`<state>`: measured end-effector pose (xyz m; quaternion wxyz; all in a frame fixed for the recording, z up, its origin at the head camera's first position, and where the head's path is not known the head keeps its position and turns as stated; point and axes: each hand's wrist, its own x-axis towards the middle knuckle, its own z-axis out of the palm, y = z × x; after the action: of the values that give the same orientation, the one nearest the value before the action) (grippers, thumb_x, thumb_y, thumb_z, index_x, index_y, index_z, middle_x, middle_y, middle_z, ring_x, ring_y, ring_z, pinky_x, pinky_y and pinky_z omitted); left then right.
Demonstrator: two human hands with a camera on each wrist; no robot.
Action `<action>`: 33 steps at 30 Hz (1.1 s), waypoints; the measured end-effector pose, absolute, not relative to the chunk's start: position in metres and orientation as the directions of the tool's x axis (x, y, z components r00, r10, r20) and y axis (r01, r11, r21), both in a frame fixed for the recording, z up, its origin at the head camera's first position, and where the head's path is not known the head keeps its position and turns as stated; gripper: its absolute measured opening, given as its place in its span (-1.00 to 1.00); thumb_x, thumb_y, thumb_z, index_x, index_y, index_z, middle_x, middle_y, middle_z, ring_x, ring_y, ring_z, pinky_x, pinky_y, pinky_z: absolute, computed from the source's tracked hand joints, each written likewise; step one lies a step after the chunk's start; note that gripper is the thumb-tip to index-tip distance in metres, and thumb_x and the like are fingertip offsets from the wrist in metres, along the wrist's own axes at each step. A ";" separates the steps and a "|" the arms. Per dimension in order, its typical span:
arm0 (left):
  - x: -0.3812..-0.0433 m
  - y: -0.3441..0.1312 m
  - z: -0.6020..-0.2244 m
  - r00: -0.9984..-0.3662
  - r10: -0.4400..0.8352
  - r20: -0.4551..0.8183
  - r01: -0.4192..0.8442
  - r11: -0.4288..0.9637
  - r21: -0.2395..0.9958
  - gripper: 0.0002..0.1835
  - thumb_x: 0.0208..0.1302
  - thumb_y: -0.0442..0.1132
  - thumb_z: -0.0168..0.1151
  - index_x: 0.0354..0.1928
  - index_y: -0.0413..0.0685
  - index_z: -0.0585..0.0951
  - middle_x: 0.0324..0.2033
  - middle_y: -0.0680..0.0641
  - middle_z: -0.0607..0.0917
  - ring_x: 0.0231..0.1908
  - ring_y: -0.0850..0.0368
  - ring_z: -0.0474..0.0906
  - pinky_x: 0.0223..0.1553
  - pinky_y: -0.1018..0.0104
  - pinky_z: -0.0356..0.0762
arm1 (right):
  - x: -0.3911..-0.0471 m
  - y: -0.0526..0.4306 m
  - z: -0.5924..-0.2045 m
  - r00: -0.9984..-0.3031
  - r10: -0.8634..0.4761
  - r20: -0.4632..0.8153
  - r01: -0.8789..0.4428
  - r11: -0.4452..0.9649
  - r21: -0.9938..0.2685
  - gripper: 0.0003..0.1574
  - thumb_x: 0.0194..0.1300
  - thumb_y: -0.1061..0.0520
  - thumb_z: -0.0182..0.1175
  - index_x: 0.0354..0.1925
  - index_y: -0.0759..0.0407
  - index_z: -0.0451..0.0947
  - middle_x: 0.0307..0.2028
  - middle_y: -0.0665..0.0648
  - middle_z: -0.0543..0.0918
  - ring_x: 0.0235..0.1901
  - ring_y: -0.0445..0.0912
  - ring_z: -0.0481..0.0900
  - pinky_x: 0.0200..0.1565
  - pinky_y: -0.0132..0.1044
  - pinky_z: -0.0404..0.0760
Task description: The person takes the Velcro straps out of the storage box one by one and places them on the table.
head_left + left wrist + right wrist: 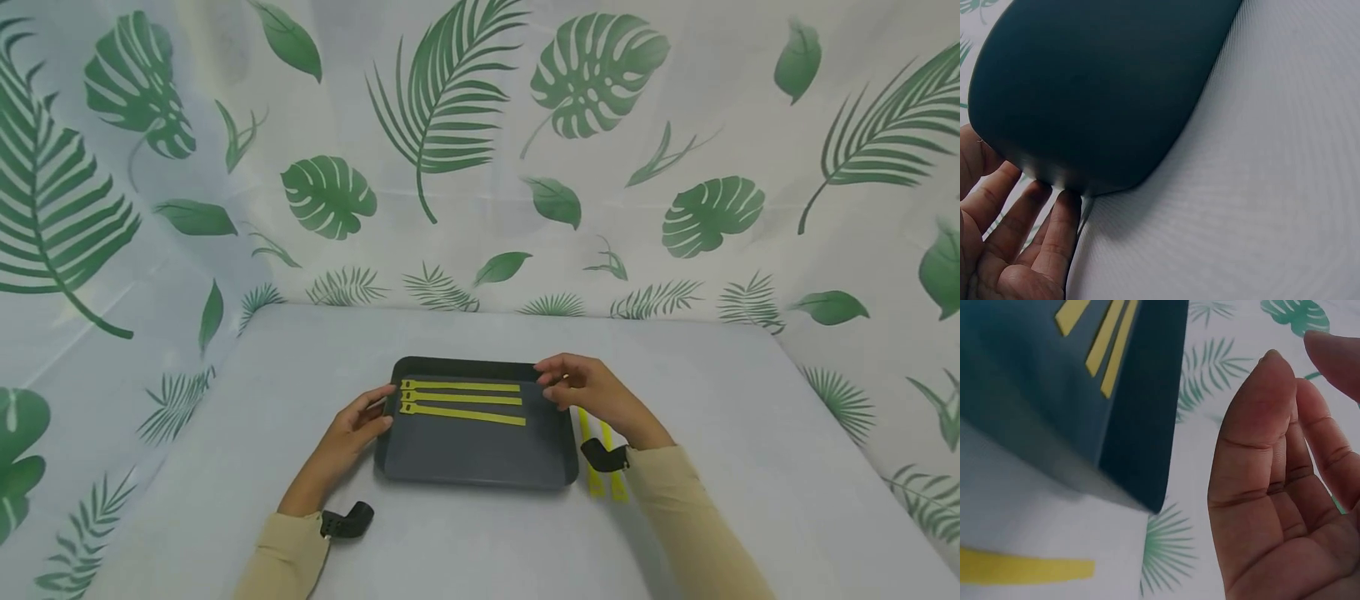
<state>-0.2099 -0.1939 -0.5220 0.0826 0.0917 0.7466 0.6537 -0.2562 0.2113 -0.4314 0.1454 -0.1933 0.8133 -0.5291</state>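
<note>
A dark grey tray (472, 454) lies on the white table. Inside it, three yellow cable straps (461, 400) with slotted heads run side by side, heads to the left. My left hand (347, 432) touches the tray's left side; in the left wrist view its fingertips (1066, 201) rest against the outer wall. Over the far right corner of the tray hovers my right hand (585, 387), its fingers loosely bent. The right wrist view shows that hand (1272, 506) apart from the tray, with nothing between thumb and fingers. Two more yellow straps (618, 483) lie right of the tray, partly hidden by the right wrist.
A white cloth backdrop (465, 242) printed with green leaves rises behind the table and on both sides. A black wrist camera (348, 521) sits on the left wrist, another black wrist camera (602, 456) on the right. White tabletop (480, 542) surrounds the tray.
</note>
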 end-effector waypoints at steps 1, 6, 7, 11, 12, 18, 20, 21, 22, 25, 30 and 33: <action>-0.210 -0.194 -0.522 -0.969 0.247 -0.001 0.031 0.126 0.991 -0.39 0.64 -0.32 0.19 0.60 -0.30 0.32 0.61 -0.36 0.28 0.58 -0.37 0.23 0.31 0.45 0.46 | -0.258 0.209 -0.430 -0.880 -0.473 -0.037 -0.155 0.361 -0.920 -0.44 0.50 0.29 0.29 0.36 0.51 0.48 0.12 0.52 0.63 -0.01 0.34 0.67 -0.10 -0.23 0.72; -0.211 -0.194 -0.523 -0.965 0.261 0.024 0.056 0.116 0.992 -0.40 0.64 -0.34 0.18 0.60 -0.33 0.32 0.61 -0.38 0.27 0.58 -0.41 0.21 0.35 0.36 0.47 | -0.265 0.197 -0.429 -0.857 -0.513 -0.046 -0.142 0.321 -0.936 -0.42 0.48 0.31 0.28 0.36 0.53 0.46 0.12 0.49 0.64 0.00 0.28 0.67 -0.10 -0.22 0.72; -0.211 -0.194 -0.523 -0.965 0.262 0.023 0.055 0.113 0.992 -0.40 0.64 -0.33 0.18 0.60 -0.33 0.32 0.61 -0.38 0.27 0.58 -0.41 0.21 0.35 0.35 0.47 | -0.267 0.194 -0.429 -0.854 -0.519 -0.049 -0.138 0.316 -0.939 -0.42 0.48 0.32 0.28 0.36 0.54 0.46 0.12 0.49 0.64 0.01 0.25 0.68 -0.09 -0.22 0.72; -0.212 -0.195 -0.524 -0.966 0.260 0.013 0.044 0.115 0.992 -0.39 0.64 -0.31 0.19 0.60 -0.29 0.33 0.61 -0.36 0.28 0.58 -0.39 0.22 0.37 0.32 0.47 | -0.271 0.184 -0.430 -0.841 -0.537 -0.061 -0.132 0.314 -0.940 -0.42 0.49 0.30 0.26 0.37 0.55 0.44 0.13 0.52 0.63 0.05 0.28 0.68 -0.05 -0.22 0.72; -0.212 -0.195 -0.524 -0.966 0.258 0.009 0.041 0.117 0.992 -0.39 0.64 -0.30 0.19 0.61 -0.29 0.32 0.61 -0.36 0.28 0.58 -0.39 0.23 0.37 0.30 0.48 | -0.272 0.182 -0.430 -0.840 -0.538 -0.067 -0.126 0.314 -0.941 -0.42 0.50 0.30 0.26 0.37 0.54 0.44 0.13 0.52 0.62 0.06 0.29 0.68 -0.04 -0.22 0.72; -0.213 -0.196 -0.523 -0.966 0.257 0.005 0.038 0.126 0.991 -0.39 0.65 -0.31 0.18 0.61 -0.28 0.31 0.61 -0.36 0.28 0.58 -0.37 0.23 0.41 0.22 0.47 | -0.274 0.170 -0.432 -0.829 -0.554 -0.079 -0.112 0.303 -0.946 -0.40 0.48 0.32 0.26 0.37 0.56 0.44 0.13 0.52 0.61 0.04 0.21 0.70 -0.03 -0.19 0.72; -0.212 -0.196 -0.523 -0.966 0.258 0.007 0.040 0.121 0.992 -0.39 0.64 -0.31 0.18 0.61 -0.28 0.32 0.61 -0.36 0.28 0.58 -0.38 0.23 0.40 0.25 0.47 | -0.275 0.167 -0.434 -0.828 -0.556 -0.080 -0.114 0.307 -0.945 -0.40 0.47 0.32 0.27 0.37 0.56 0.44 0.11 0.49 0.63 0.01 0.14 0.71 -0.03 -0.19 0.72; -0.213 -0.196 -0.523 -0.965 0.262 0.010 0.042 0.119 0.992 -0.39 0.65 -0.31 0.18 0.61 -0.29 0.32 0.61 -0.36 0.28 0.58 -0.38 0.23 0.39 0.27 0.48 | -0.275 0.166 -0.434 -0.828 -0.555 -0.082 -0.113 0.309 -0.944 -0.41 0.48 0.31 0.27 0.37 0.56 0.45 0.11 0.47 0.64 0.00 0.12 0.71 -0.03 -0.17 0.72; -0.213 -0.196 -0.523 -0.964 0.266 0.013 0.045 0.114 0.992 -0.39 0.65 -0.32 0.17 0.61 -0.29 0.31 0.61 -0.37 0.27 0.58 -0.38 0.22 0.38 0.29 0.47 | -0.275 0.164 -0.435 -0.829 -0.553 -0.085 -0.113 0.314 -0.943 -0.41 0.48 0.31 0.27 0.37 0.55 0.45 0.10 0.45 0.65 -0.01 0.10 0.71 -0.04 -0.17 0.72; -0.213 -0.196 -0.524 -0.963 0.269 0.020 0.050 0.103 0.993 -0.39 0.64 -0.32 0.18 0.61 -0.31 0.31 0.61 -0.37 0.28 0.58 -0.38 0.23 0.37 0.32 0.48 | -0.277 0.159 -0.437 -0.826 -0.556 -0.094 -0.114 0.329 -0.938 -0.43 0.49 0.31 0.27 0.36 0.55 0.46 0.12 0.46 0.65 -0.03 0.14 0.71 -0.06 -0.16 0.70; -0.214 -0.197 -0.525 -0.963 0.268 0.015 0.043 0.100 0.994 -0.39 0.64 -0.31 0.18 0.61 -0.29 0.31 0.61 -0.37 0.28 0.58 -0.37 0.23 0.39 0.27 0.48 | -0.281 0.152 -0.443 -0.817 -0.569 -0.094 -0.135 0.348 -0.928 -0.47 0.47 0.36 0.26 0.32 0.57 0.48 0.14 0.54 0.63 -0.10 0.04 0.73 -0.13 -0.17 0.70; -0.215 -0.197 -0.525 -0.964 0.267 0.008 0.037 0.104 0.994 -0.39 0.64 -0.31 0.18 0.62 -0.28 0.31 0.60 -0.37 0.29 0.58 -0.37 0.23 0.42 0.19 0.47 | -0.283 0.149 -0.447 -0.810 -0.580 -0.092 -0.147 0.352 -0.924 -0.49 0.46 0.38 0.26 0.30 0.58 0.49 0.12 0.55 0.63 -0.11 -0.03 0.74 -0.14 -0.16 0.70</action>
<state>-0.2147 -0.1973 -0.5247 0.0867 0.1030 0.7378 0.6614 -0.2833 0.1488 -0.4467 0.2075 -0.2283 0.7957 -0.5213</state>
